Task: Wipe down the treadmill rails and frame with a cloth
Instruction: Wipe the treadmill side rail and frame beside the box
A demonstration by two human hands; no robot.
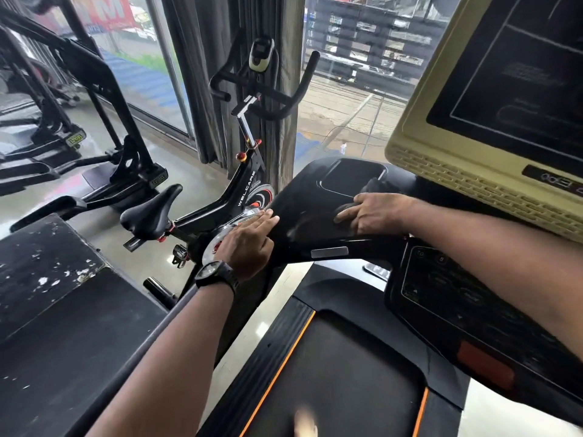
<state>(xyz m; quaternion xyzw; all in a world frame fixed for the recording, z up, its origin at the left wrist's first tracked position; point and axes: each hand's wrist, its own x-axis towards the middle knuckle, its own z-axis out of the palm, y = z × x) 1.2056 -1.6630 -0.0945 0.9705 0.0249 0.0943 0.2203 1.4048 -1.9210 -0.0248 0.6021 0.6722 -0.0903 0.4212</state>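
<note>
- treadmill (pixel 303 216): glossy black console arm with a shallow tray recess, black deck with orange stripes below
- cloth (pixel 372 187): dark, bunched up on that arm, right at the tray's edge

A black WELCARE spin bike (pixel 243 192) stands on the glossy floor (pixel 176 152) before grey curtains (pixel 202 74) and a window (pixel 362 89), near 1 elliptical trainer (pixel 104 99) and a scuffed black platform (pixel 47 279).

Right end: display housing (pixel 473 171) overhangs frame panel (pixel 303 212), tight underneath.
Left edge: spin bike (pixel 227 200) just beside, narrow gap.
Panel middle: bare strip between left grip (pixel 249 241) and right grip (pixel 372 212).
Below: open room over belt (pixel 331 373).
</note>
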